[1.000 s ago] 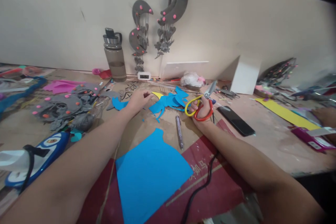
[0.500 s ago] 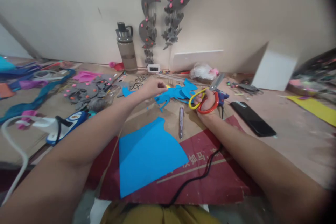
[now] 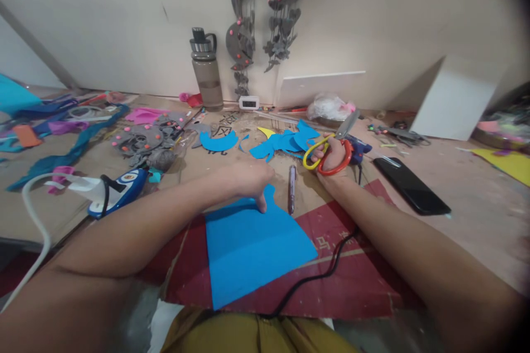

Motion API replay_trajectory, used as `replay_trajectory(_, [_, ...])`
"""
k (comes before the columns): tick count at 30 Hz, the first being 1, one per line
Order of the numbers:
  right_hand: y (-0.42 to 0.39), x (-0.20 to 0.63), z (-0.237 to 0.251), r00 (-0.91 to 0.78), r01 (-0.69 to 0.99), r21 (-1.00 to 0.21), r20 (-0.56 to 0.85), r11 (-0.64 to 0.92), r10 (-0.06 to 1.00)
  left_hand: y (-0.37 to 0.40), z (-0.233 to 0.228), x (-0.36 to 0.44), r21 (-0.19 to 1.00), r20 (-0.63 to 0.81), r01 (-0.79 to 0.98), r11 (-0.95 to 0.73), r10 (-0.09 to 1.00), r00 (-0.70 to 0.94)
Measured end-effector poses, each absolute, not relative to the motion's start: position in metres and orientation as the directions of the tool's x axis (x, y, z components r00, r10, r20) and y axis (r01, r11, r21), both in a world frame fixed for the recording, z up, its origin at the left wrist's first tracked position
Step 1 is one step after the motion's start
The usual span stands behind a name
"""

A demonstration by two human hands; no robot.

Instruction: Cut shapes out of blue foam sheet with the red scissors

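A blue felt sheet (image 3: 252, 253) with one curved edge lies flat on the red-printed cardboard (image 3: 372, 270). My left hand (image 3: 254, 179) is at its top edge, thumb lying on the sheet and the other fingers bent; the grip is partly hidden. In my right hand (image 3: 331, 157) are scissors (image 3: 346, 126) with one yellow and one red handle loop, blades pointing up and away to the right. Blue felt scraps (image 3: 285, 143) lie just left of the scissors, and a crescent-shaped blue piece (image 3: 218, 142) lies further left. Between my hands is a marker pen (image 3: 292, 190).
A black phone (image 3: 409, 185) lies on the right, and a blue glue gun (image 3: 359, 146) is behind my right hand. A water bottle (image 3: 208, 80) stands by the wall. Grey felt pieces (image 3: 141, 140) are piled at left. A black cord (image 3: 306, 284) crosses the cardboard.
My left hand has come back from the blue scraps to the top edge of the blue sheet. The crescent piece now shows fully. My right hand still holds the scissors.
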State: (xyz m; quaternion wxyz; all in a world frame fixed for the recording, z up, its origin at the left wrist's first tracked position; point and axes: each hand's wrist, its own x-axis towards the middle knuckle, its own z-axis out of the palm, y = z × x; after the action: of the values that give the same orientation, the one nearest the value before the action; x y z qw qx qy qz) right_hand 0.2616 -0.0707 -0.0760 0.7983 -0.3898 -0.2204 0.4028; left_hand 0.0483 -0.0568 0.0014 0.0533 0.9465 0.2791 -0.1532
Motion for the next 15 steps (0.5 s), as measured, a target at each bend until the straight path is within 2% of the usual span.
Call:
replay_trajectory(10, [-0.070, 0.262, -0.079, 0.601, -0.456, -0.798, 0.050, 0.393, 0.798, -0.049, -0.001, 0.049, 0.158, -0.365, 0.615, -0.773, 0.533, 0.763])
replay_trajectory(13, [-0.069, 0.263, -0.080, 0.607, -0.465, -0.801, 0.022, 0.378, 0.795, -0.048, 0.000, 0.046, 0.210, -0.328, 0.529, -0.822, 0.450, 0.831])
replay_trajectory(15, [-0.068, 0.264, -0.081, 0.611, -0.463, -0.803, 0.016, 0.374, 0.792, -0.049, 0.003, 0.045, 0.202, -0.348, 0.472, -0.858, 0.387, 0.854])
